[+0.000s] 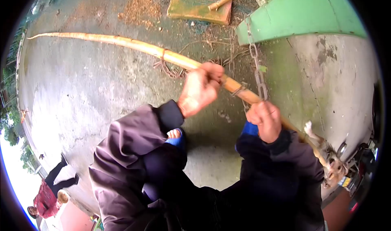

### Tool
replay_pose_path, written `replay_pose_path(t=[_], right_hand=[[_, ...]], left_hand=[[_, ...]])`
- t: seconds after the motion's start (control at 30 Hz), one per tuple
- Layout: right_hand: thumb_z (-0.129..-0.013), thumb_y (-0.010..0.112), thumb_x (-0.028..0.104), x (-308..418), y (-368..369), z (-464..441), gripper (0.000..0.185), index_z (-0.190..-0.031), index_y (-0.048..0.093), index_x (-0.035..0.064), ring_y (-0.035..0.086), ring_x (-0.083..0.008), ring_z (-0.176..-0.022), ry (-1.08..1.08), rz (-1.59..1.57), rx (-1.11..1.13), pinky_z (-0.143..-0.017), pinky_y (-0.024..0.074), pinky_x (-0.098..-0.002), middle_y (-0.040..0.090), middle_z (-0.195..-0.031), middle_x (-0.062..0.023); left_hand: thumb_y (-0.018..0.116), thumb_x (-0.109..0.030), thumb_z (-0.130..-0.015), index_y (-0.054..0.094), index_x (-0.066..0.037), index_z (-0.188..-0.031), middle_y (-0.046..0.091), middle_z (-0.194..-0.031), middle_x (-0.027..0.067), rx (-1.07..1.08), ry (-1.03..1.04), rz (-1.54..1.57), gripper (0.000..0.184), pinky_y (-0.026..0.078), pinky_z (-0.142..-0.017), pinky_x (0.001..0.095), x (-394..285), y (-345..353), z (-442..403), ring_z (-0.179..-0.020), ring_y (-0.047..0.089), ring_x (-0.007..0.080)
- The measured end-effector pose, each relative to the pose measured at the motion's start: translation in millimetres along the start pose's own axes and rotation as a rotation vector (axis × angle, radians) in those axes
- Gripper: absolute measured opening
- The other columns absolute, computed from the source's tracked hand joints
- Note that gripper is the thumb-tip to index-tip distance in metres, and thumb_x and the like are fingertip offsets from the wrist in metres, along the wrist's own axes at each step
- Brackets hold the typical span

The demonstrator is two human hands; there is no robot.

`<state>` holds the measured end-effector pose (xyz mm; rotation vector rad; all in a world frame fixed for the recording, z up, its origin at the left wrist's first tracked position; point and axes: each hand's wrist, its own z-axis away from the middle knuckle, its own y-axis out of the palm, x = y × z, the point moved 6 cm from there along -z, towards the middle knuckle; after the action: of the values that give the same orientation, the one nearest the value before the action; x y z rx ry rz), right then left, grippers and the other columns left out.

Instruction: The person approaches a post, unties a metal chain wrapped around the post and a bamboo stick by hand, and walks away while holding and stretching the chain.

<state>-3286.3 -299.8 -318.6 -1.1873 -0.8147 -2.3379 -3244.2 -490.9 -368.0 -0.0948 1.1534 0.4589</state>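
A long bamboo pole (138, 45) slants across the view, its thin tip far left and its thicker end passing under my right forearm. My right hand (265, 119) is closed around the pole. Farther up it, my left hand (199, 87) lies over the pole with curled fingers, slightly blurred; what they pinch is hidden. A brown rope (173, 71) is looped on the pole left of that hand. Between my hands a thin tie (237, 91) circles the pole. A metal chain (256, 66) runs from the green panel down behind the pole near my right hand.
A green panel (301, 15) stands upper right. Ahead lie a mossy block (195, 10) with a bamboo piece (228, 0) on it, and wood shavings (140, 9). A dog (334, 168) is at lower right by a motorcycle (360, 166). Another person (47, 196) is at lower left.
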Motion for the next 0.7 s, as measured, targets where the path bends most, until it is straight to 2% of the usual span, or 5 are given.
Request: replay_pose_path(t=[0.1,0.33,0.53,0.63,0.7], right_hand=[[-0.098,0.033,0.040,51.2,5.1,14.0,0.035,-0.075,0.040,0.0137,0.024,-0.0068,-0.043,0.219,-0.410,-0.064,-0.046,0.0266,-0.0230,0.030,-0.055,0.0065],[-0.099,0.031,0.038,135.5,53.6,26.9,0.036,-0.097,0.051,0.0074,0.025,-0.0042,-0.044,0.470,-0.799,0.012,-0.045,0.0276,-0.0204,0.036,-0.061,0.0072],[-0.099,0.034,0.029,157.2,74.1,18.6,0.033,-0.110,0.049,0.0020,0.037,-0.0072,-0.052,0.460,-0.962,0.134,-0.056,0.0396,-0.0234,0.041,-0.068,0.0026],[-0.096,0.042,0.033,160.5,68.8,4.0,0.040,-0.119,0.042,0.0005,0.059,-0.0219,-0.080,0.236,-0.446,-0.019,-0.080,0.0495,-0.0355,0.056,-0.093,-0.0093],[-0.096,0.042,0.032,148.2,69.1,13.8,0.040,-0.120,0.042,0.0001,0.060,-0.0226,-0.083,0.213,-0.378,-0.039,-0.079,0.0497,-0.0354,0.056,-0.098,-0.0116]], left_hand=[[0.054,0.006,-0.056,0.057,-0.003,-0.102,0.058,-0.102,0.0150,0.270,0.613,-0.705,0.047,0.049,-0.080,0.0405,-64.8,64.6,53.4,-0.092,0.057,0.0351],[0.063,-0.005,-0.064,0.059,0.001,-0.096,0.046,-0.122,0.0230,0.109,0.650,-0.670,0.033,0.033,-0.099,0.0507,-131.8,104.1,100.5,-0.117,0.042,0.0407],[0.063,-0.015,-0.075,0.063,0.001,-0.080,0.058,-0.100,0.0163,0.035,0.720,-0.656,0.017,0.029,-0.103,0.0499,-159.9,95.7,115.7,-0.120,0.042,0.0362],[0.060,-0.011,-0.079,0.060,0.001,-0.073,0.060,-0.084,0.0115,-0.011,0.642,-0.546,0.013,0.030,-0.102,0.0487,-172.6,92.3,127.4,-0.101,0.054,0.0303],[0.058,-0.008,-0.081,0.058,0.000,-0.070,0.057,-0.072,0.0120,-0.046,0.561,-0.439,0.014,0.031,-0.101,0.0488,-179.8,88.1,135.9,-0.079,0.058,0.0298]])
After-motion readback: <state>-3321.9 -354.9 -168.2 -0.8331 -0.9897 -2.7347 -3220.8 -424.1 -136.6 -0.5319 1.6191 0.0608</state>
